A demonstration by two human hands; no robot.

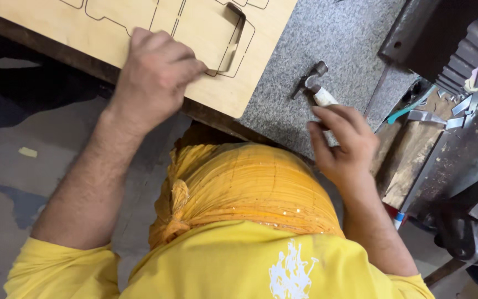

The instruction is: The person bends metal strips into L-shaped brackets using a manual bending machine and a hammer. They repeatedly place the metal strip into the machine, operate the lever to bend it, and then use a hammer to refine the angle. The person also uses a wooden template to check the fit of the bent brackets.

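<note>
Head view is giving us a look straight down: we are seeing one pale plywood board (139, 33) across the upper left of the frame, smooth and flat, with thin dark slots cut through it in rounded box outlines. Our left hand (153, 75) is lying on it near its lower edge, fingers curled and pressing down flat, gripping nothing. Under the board one speckled grey stone slab (327, 39) is showing in the upper middle, grainy and matte.

On that slab, right of the board, one small hammer (313, 86) is lying, with a dull metal head and a whitish handle. Our right hand (341, 141), in the centre right, is closing its fingertips on the handle's end, fingers bent and narrow around it.

At the lower middle we are seeing yellow cloth (250, 188), pleated and knotted, above a yellow shirt (222, 266) with a white print.

At the right edge, a worn wooden bench (410, 160) is carrying several thin metal strips (424, 116) and one teal-handled tool (410, 108); a dark steel machine part (443, 39) is filling the upper right corner. A dusty grey concrete floor (23, 166) is spreading down the left.
</note>
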